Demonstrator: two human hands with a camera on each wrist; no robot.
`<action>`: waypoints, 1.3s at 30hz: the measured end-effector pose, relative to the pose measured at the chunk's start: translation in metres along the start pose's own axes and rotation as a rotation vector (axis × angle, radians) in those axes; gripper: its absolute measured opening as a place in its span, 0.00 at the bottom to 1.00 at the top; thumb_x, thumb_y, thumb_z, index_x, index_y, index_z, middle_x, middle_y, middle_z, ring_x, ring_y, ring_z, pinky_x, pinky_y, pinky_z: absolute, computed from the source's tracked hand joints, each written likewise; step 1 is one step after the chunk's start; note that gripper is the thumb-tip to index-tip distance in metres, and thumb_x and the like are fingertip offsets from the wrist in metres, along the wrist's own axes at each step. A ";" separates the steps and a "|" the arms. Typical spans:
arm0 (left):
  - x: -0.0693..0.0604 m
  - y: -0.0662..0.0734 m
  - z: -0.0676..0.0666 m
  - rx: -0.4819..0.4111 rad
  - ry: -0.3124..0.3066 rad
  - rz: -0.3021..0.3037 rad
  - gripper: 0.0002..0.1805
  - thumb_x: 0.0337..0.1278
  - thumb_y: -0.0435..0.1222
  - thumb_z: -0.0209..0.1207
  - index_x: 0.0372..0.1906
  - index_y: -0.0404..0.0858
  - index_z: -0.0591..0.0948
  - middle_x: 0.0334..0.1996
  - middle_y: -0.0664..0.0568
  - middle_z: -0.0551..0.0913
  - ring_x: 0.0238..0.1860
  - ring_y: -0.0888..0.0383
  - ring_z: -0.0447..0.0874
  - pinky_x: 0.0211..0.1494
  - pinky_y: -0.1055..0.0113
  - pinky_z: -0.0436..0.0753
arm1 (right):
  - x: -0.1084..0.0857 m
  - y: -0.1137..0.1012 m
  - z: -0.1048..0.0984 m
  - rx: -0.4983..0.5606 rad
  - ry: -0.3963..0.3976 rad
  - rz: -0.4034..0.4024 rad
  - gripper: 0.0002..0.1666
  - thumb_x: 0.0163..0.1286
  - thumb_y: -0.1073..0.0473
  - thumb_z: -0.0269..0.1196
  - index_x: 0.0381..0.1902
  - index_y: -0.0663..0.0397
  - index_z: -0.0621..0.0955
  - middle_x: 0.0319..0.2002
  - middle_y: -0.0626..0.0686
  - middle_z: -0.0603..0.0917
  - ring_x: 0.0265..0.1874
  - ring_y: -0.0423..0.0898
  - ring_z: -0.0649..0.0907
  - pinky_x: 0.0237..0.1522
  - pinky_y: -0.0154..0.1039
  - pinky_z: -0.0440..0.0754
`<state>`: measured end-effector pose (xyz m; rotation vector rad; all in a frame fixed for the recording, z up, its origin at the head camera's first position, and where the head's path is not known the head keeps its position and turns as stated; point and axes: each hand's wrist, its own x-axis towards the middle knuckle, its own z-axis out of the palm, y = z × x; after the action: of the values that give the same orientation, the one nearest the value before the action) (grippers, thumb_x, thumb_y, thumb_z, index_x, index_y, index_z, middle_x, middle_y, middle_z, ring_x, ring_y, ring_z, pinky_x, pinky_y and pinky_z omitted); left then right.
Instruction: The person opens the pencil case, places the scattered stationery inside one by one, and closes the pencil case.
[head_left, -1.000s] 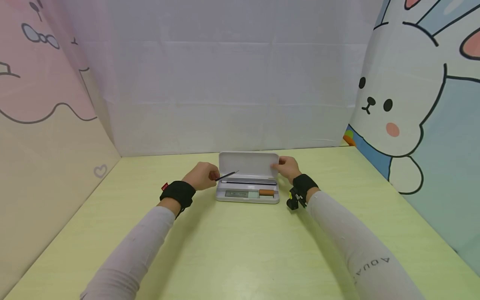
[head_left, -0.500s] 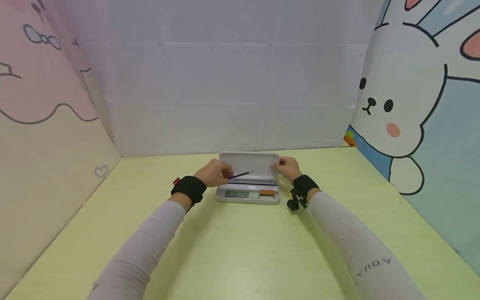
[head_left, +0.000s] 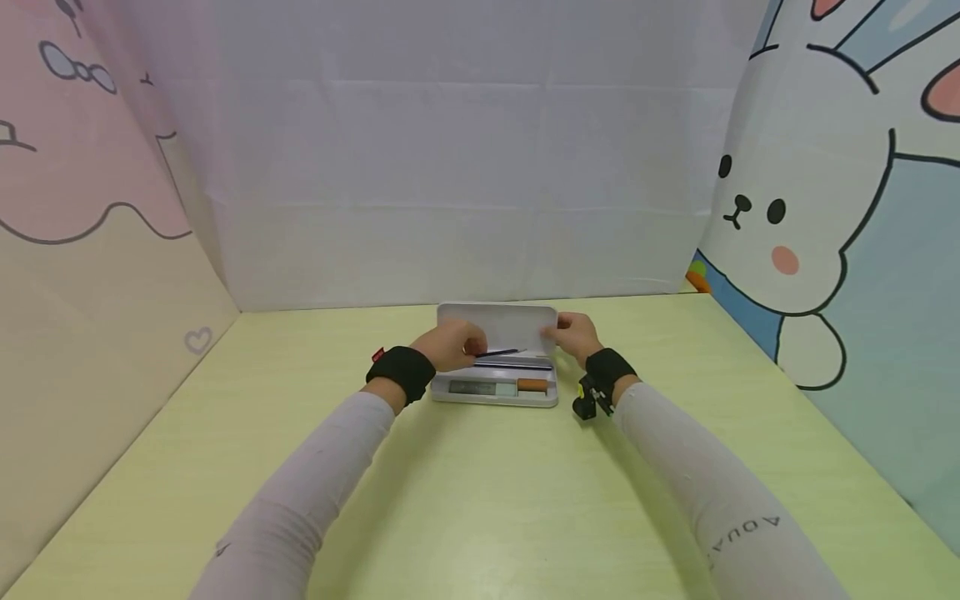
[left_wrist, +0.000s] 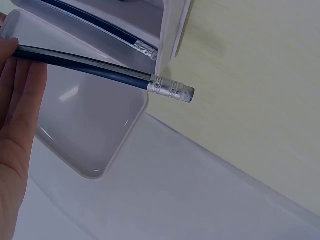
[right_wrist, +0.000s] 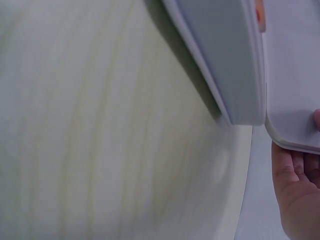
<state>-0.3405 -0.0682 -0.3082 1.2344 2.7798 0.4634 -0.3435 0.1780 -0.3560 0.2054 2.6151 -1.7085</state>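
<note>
A white pencil case (head_left: 495, 400) stands at the far part of the table with its lid (head_left: 506, 321) raised. My left hand (head_left: 452, 345) is over the case's left half and pinches a dark pencil (head_left: 501, 352) between thumb and fingers. In the left wrist view this pencil (left_wrist: 95, 67) has a silver ferrule and an eraser end, and it is held above the case. Another dark pencil (left_wrist: 95, 22) lies inside. My right hand (head_left: 576, 337) grips the lid's right edge, thumb on the inner face and fingers behind, as the right wrist view shows with the hand (right_wrist: 300, 192).
In the case's front compartment lie a grey rectangular piece (head_left: 472, 387) and a small block with an orange-brown sleeve (head_left: 532, 385). A white sheet (head_left: 480, 167) hangs close behind the case. Printed panels (head_left: 885, 275) flank the pale table (head_left: 495, 500).
My left hand has moved right with the pencil, from beside the case to over it, and the pencil now lies closer to level. My right hand stays on the lid.
</note>
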 end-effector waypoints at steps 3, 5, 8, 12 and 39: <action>0.005 0.003 0.005 0.035 0.010 -0.002 0.07 0.51 0.25 0.61 0.33 0.38 0.85 0.31 0.50 0.86 0.35 0.57 0.81 0.42 0.65 0.81 | 0.001 0.001 -0.001 0.004 -0.001 0.003 0.26 0.67 0.61 0.60 0.61 0.65 0.75 0.61 0.65 0.77 0.61 0.58 0.75 0.65 0.50 0.72; 0.007 0.007 0.007 0.047 0.011 -0.011 0.07 0.50 0.25 0.62 0.33 0.38 0.85 0.31 0.50 0.86 0.34 0.57 0.80 0.41 0.65 0.81 | 0.001 0.001 -0.001 0.004 0.000 0.005 0.26 0.67 0.61 0.60 0.61 0.66 0.75 0.60 0.65 0.77 0.60 0.58 0.75 0.65 0.50 0.72; 0.010 0.013 0.011 0.080 0.003 -0.019 0.06 0.50 0.25 0.63 0.32 0.38 0.85 0.30 0.50 0.85 0.33 0.57 0.79 0.40 0.65 0.80 | 0.002 0.001 -0.001 -0.006 -0.002 0.005 0.26 0.67 0.60 0.60 0.61 0.66 0.75 0.60 0.65 0.77 0.60 0.58 0.75 0.65 0.50 0.72; 0.015 0.020 0.014 0.124 -0.011 -0.018 0.05 0.49 0.25 0.64 0.31 0.37 0.85 0.29 0.50 0.85 0.32 0.57 0.78 0.39 0.65 0.79 | 0.002 0.001 -0.002 -0.014 0.001 -0.005 0.26 0.67 0.60 0.60 0.61 0.67 0.74 0.60 0.66 0.77 0.59 0.58 0.75 0.64 0.50 0.73; 0.038 0.031 0.035 0.225 -0.022 0.068 0.09 0.43 0.20 0.62 0.28 0.35 0.85 0.27 0.49 0.84 0.29 0.58 0.77 0.35 0.68 0.76 | -0.003 -0.001 0.000 0.020 0.040 -0.032 0.23 0.67 0.63 0.60 0.57 0.69 0.77 0.58 0.67 0.78 0.58 0.59 0.77 0.61 0.49 0.75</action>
<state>-0.3373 -0.0122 -0.3297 1.3710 2.8407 0.1419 -0.3407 0.1773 -0.3545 0.2012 2.6439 -1.7596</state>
